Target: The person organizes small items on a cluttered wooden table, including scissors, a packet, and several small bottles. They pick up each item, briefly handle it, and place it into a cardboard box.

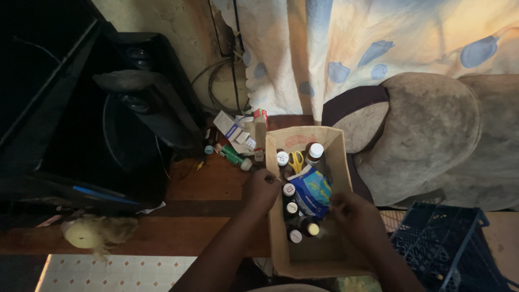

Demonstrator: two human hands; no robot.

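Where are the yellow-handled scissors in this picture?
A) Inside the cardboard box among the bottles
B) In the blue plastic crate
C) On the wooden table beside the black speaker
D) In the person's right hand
A: the scissors stand inside the cardboard box, between capped bottles, while the left hand and right hand are at the box.

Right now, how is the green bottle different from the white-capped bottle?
The green bottle lies on its side on the wooden table, outside the box. The white-capped bottle stands upright inside the box, beside yellow scissors. The green one is bright, the other dark-bodied. Neither is touched by the hands.
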